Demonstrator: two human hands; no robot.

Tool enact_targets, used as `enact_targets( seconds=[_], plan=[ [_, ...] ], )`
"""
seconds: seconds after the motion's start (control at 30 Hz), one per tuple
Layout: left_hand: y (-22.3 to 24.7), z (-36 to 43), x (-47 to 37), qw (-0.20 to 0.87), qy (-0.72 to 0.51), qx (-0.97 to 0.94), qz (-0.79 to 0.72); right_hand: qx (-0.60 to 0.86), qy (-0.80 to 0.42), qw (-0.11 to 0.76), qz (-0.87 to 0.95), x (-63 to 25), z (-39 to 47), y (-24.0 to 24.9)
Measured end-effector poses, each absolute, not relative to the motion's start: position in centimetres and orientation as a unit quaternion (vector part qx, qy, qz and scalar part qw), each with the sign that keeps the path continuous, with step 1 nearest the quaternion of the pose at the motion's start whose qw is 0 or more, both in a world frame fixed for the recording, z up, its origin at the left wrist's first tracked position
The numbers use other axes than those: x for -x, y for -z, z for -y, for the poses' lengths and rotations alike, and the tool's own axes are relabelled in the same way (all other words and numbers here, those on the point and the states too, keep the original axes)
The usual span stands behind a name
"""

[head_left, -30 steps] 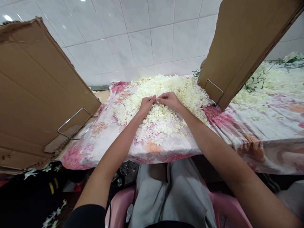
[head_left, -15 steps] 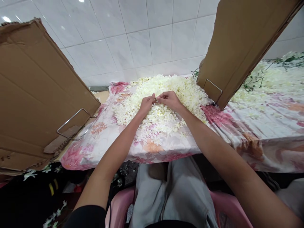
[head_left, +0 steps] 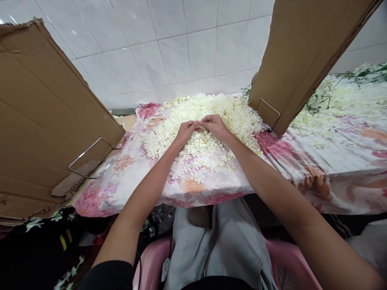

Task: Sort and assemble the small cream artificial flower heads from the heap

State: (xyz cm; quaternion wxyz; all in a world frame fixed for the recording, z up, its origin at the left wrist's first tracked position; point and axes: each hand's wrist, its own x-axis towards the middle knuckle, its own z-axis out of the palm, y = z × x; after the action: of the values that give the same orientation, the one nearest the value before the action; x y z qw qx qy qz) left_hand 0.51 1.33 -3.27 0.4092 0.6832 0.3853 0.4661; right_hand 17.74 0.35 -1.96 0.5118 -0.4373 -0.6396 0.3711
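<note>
A broad heap of small creamy-white artificial flowers covers the middle of the table. Over its near side, my left hand and my right hand meet at the fingertips. Thumb and fingers of each are pinched together. Whatever sits between them is too small and too covered by the fingers to make out. Loose white blossoms lie just below my hands on a floral tablecloth with pink and orange prints.
Upright cardboard sheets stand at left and right, with wire stands at their feet. Behind is a white tiled wall. More white flowers and green stems lie beyond the right sheet. A pink chair is below me.
My hands have drawn closer together and their fingertips now meet. A thin pale bit that showed between them is now hidden. The whole view has shifted slightly.
</note>
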Motion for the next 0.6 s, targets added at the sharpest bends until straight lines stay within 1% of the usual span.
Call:
enact_targets(
  seconds=[0.2, 0.4, 0.6],
  plan=[
    [3.6, -2.0, -0.22, 0.393, -0.461, -0.697, -0.384, 0.428, -0.403, 0.511, 0.627, -17.77, -0.4, 1.83],
    [3.3, -1.69, -0.72, 0.397, -0.46, -0.695, -0.384, 0.43, -0.376, 0.517, 0.638, -17.87, -0.21, 1.88],
    [3.2, -1.64, -0.75, 0.398, -0.456, -0.689, -0.4, 0.427, -0.394, 0.512, 0.633, -17.67, 0.24, 1.54]
  ],
)
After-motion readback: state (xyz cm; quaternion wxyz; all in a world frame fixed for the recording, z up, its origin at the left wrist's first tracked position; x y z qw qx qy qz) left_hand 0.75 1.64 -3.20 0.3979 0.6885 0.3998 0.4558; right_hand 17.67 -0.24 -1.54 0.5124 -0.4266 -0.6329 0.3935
